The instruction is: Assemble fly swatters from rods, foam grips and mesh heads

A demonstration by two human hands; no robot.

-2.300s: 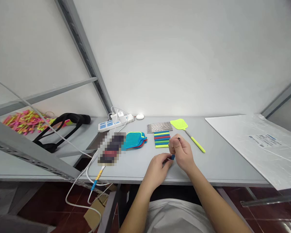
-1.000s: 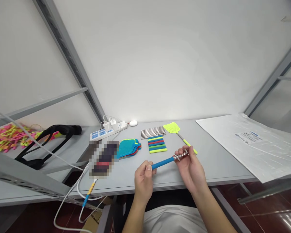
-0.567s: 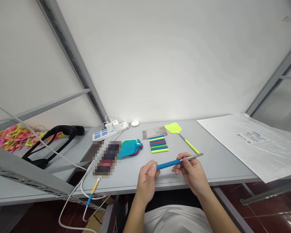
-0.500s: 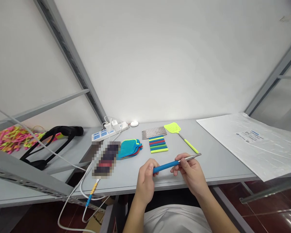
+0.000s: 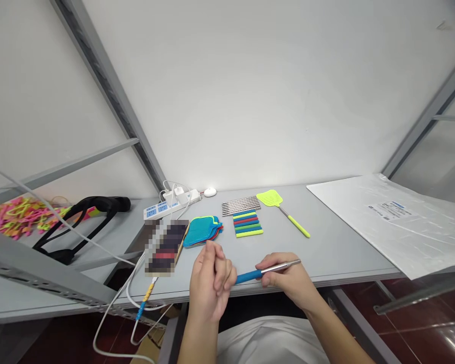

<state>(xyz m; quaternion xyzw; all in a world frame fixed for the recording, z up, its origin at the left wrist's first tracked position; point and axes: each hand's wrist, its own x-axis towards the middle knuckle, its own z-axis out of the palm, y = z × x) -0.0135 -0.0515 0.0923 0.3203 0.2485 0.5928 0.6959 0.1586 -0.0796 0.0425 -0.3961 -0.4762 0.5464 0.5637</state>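
A blue fly swatter handle (image 5: 249, 276) with a silver metal rod is held between my hands, over the table's front edge. My right hand (image 5: 284, 277) pinches the rod close to the blue grip, and the rod's tip sticks out to the right. My left hand (image 5: 213, 280) is closed at the grip's left end, its curled fingers hiding that end. Beyond my hands lie a row of coloured handle grips (image 5: 247, 225), a bundle of metal rods (image 5: 241, 206), a stack of swatter heads (image 5: 200, 231), blue on top, and a yellow-green fly swatter (image 5: 284, 212).
To the left are a phone (image 5: 167, 247) with cables, a power strip (image 5: 170, 203) and a black headset-like frame (image 5: 87, 222). A white round device (image 5: 210, 192) sits by the wall. A large white package (image 5: 394, 217) covers the right side. Metal shelf posts stand on both sides.
My left hand has turned palm up and moved left, its fingers curling over the grip's end. My right hand has lowered the rod slightly toward me and to the left.
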